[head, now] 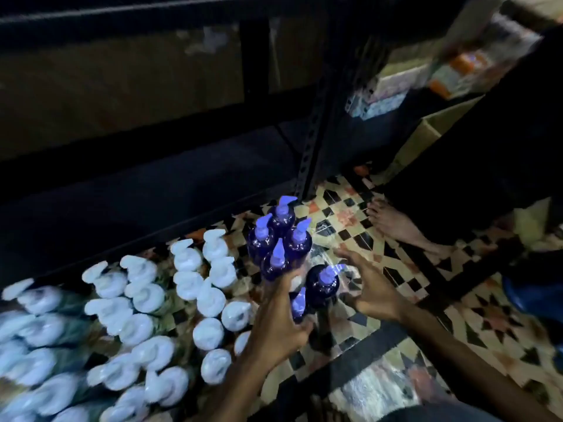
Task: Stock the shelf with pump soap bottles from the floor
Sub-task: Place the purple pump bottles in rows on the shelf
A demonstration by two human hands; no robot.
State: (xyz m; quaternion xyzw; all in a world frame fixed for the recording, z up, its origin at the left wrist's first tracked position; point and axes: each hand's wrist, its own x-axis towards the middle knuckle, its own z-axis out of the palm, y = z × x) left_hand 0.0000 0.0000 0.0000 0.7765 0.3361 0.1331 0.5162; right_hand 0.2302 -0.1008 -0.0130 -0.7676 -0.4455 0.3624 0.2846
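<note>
The left hand grips one blue pump bottle by its body, ready to lift; the right hand spreads wide beside another. Four more cluster on the floor below the dark shelf.

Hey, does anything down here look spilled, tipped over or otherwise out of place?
Nothing stands out. The blue pump bottles and the white-capped bottles all stand upright on the tiled floor, with no visible spill. The picture is dark and blurred, so small leaks would not show.
</note>
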